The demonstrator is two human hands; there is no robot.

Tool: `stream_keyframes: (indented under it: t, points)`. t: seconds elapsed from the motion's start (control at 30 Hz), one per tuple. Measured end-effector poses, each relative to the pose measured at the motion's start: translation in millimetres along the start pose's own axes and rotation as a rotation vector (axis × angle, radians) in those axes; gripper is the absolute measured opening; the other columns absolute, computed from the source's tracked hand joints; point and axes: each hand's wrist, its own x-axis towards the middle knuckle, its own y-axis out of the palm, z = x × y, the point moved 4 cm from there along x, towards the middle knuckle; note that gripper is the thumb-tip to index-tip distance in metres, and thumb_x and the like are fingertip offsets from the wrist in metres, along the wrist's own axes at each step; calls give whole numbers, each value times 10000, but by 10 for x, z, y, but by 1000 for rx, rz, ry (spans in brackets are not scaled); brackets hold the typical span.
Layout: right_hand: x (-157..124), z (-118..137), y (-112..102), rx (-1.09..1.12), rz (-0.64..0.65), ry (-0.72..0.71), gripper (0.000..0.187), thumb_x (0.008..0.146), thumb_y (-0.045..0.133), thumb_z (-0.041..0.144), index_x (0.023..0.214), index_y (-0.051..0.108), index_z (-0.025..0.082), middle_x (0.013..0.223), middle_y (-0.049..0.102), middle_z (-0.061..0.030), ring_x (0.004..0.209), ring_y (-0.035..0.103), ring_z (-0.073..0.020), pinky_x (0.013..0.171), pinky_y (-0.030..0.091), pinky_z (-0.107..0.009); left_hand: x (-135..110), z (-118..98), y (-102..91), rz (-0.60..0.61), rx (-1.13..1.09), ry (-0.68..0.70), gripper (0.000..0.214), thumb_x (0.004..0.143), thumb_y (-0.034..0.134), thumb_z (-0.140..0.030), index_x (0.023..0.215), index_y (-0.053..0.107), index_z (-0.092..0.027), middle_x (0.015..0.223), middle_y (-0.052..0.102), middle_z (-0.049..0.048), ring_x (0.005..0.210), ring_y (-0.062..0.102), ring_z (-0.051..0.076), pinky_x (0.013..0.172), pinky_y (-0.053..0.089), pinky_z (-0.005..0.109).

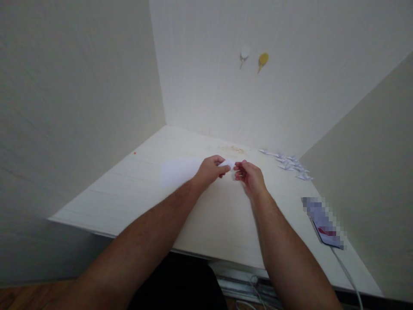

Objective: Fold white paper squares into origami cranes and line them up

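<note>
Pinched between the thumb and fingers of my left hand [213, 168] is a small piece of white paper [228, 163], which looks folded. My right hand [251, 174] is just to its right, fingertips at the paper's edge; its fingers are partly curled and apart, and I cannot tell whether they touch the paper. Beside my left wrist a white paper sheet [177, 171] lies flat on the white table [219, 224], partly covered by the arm. Several small pointed folded paper pieces [288, 163] lie in a cluster at the back right.
A phone [322, 226], its screen pixelated, lies near the right wall with a white cable [346, 273] running off the front edge. Walls enclose the table's left, back and right. A white hook [245, 53] and a yellow hook [263, 58] are on the back wall.
</note>
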Motion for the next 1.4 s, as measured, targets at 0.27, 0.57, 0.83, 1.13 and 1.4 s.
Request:
stream_keyframes:
  t: [0.27,0.57,0.83,1.13,1.4]
  points:
    - [-155,112,183,-223,-33,-139,198,693,733,352,697,635,180,563,628,10,511,558,-120,533,463,-258,-32,-21,55,-15,-3,31,176,630,731,-218,738,612,-147,660,649,-3,580,573,97,552,457,222]
    - [-183,166,151,-370,38,-138,222,730,696,381,721,601,181,529,629,10,455,558,-120,463,415,-232,-12,-56,14,34,45,60,154,655,714,-228,758,644,-138,603,631,1,528,558,103,505,428,226]
    - [-194,204,169,-330,-24,-197,145,680,708,273,753,653,160,530,629,14,456,560,-106,458,427,-216,-43,-58,71,-6,-52,59,145,644,692,-151,735,579,-148,569,613,-21,491,568,96,494,468,220]
    - [-202,237,188,-228,19,-285,141,661,705,210,791,653,191,532,604,60,442,538,-91,447,407,-210,-45,-77,81,57,-145,103,150,633,701,-146,759,620,-147,560,580,-41,505,546,83,508,451,211]
    - [-177,235,150,-278,16,-339,88,686,708,246,753,686,195,544,616,34,484,558,-107,487,428,-236,-54,-87,80,30,-208,47,131,612,709,-160,710,624,-147,556,560,-44,518,538,73,531,468,214]
